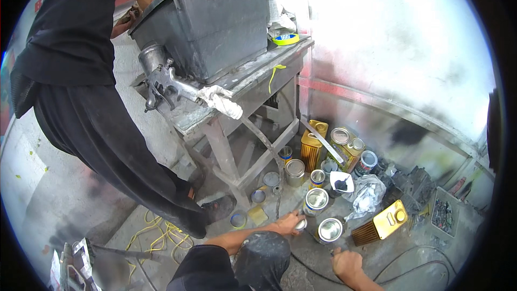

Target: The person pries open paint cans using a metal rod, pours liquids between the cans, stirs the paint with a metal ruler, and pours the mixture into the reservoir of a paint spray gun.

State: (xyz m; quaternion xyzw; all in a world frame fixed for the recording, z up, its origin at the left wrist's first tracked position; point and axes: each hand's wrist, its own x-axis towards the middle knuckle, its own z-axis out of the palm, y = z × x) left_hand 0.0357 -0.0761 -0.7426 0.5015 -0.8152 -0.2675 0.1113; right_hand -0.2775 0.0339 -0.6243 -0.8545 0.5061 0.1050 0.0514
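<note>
Concrete floor (70, 194), grey and paint-dusted, and down low against a hazy sprayed wall sits a whole crowd of tins. Left hand (288, 222) is curled around a small shiny lid or cap (301, 224), right beside an open round can (316, 201). A second open round can (329, 230) stands just to its right, lid already off. Right hand (347, 264) is planted flat on the floor, fingers spread, holding nothing. So two cans stand opened; whether anything has been poured, I cannot tell. Behind them, a gold rectangular tin (383, 222) lies tipped on its side, another gold tin (313, 146) upright, with crumpled plastic (367, 194) between. Up on the worn surface (253, 73): a grey tub (207, 21), a spray gun (161, 81) hanging off the edge, untouched. Another person in black (81, 75) stands beside it.
</note>
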